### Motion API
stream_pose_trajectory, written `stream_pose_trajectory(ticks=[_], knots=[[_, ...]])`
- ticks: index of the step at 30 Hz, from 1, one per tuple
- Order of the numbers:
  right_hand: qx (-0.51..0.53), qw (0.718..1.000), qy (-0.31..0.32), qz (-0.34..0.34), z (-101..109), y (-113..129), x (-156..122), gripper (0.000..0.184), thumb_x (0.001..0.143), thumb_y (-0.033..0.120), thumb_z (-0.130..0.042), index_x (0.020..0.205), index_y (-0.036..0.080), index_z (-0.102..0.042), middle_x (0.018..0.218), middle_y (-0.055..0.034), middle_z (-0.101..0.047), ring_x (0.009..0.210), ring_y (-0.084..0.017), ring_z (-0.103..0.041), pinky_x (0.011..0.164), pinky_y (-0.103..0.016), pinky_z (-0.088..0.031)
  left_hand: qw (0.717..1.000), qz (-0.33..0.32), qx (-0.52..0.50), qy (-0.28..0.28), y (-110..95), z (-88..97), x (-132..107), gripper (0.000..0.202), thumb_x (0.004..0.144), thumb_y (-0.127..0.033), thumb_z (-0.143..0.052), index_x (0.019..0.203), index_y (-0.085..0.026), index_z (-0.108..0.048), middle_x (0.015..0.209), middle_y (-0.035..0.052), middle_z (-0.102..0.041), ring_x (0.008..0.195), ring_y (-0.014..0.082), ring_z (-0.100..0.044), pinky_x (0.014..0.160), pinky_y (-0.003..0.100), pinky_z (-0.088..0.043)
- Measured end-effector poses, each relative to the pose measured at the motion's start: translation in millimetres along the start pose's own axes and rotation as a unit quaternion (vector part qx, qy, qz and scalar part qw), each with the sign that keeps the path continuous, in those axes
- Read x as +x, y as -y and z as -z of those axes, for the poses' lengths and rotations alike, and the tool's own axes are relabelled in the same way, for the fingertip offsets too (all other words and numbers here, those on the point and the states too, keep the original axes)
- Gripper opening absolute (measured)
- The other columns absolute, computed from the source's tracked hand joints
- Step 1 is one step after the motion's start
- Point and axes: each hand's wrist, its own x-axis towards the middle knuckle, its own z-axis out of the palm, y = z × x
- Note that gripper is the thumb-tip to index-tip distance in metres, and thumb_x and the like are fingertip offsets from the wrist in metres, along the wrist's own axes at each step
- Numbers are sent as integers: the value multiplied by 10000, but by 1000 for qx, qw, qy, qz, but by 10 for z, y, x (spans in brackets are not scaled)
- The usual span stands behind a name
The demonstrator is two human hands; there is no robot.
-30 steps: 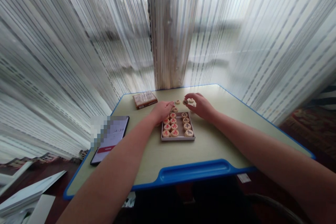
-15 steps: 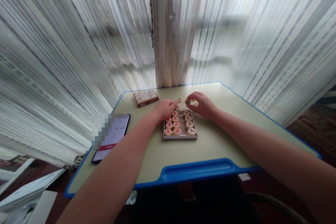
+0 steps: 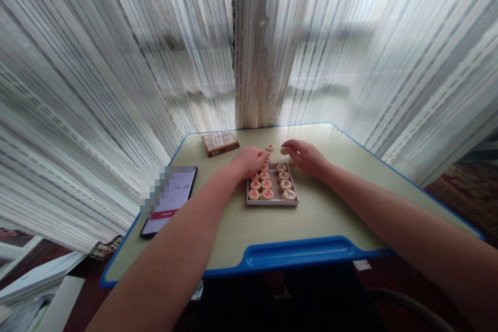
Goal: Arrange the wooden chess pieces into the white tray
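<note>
An open shallow box [image 3: 277, 200] holds round wooden xiangqi pieces. Red-marked ones [image 3: 266, 194] fill the left side and a column of dark-marked ones [image 3: 288, 195] lines the right. My left hand [image 3: 250, 162] is over the box's far left corner, fingers closed at a xiangqi piece [image 3: 268, 160] that they partly cover. Beyond the far right corner, my right hand [image 3: 305, 156] pinches another xiangqi piece [image 3: 284, 150] between thumb and fingers. A loose piece [image 3: 271, 147] lies on the table between the hands. My right hand hides whatever is beneath it.
A brown patterned box lid [image 3: 220, 142] lies at the table's far left. A phone [image 3: 171, 199] rests at the left edge beside my left forearm. The table [image 3: 225, 233] has a blue rim with a molded trough [image 3: 298, 253] at the front. Striped curtains hang behind.
My right hand has tipped its piece, so the marked face no longer shows, and now covers the loose pieces beside it. My left hand stays by the box's corner. The view has shifted slightly.
</note>
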Motion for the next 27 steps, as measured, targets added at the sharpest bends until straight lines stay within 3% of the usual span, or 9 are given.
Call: stream_pose_trajectory(ticks=[18, 27], knots=[[-43, 997, 58, -4, -19, -51, 28, 207, 836, 277, -506, 908, 201, -684, 806, -56, -673, 735, -173, -605, 709, -285, -474, 999, -8, 28, 18, -37, 27, -10, 425, 887, -398, -367, 880, -151, -713, 921, 101, -707, 838, 214, -612, 754, 269, -442], [-31, 999, 36, -8, -31, -57, 28, 193, 824, 284, -548, 894, 215, -715, 797, -59, -644, 773, -186, -605, 775, -313, -485, 999, -16, 36, 27, -50, 37, -27, 404, 874, -415, -395, 872, -160, -708, 956, 126, -693, 895, 254, -618, 798, 311, -448]])
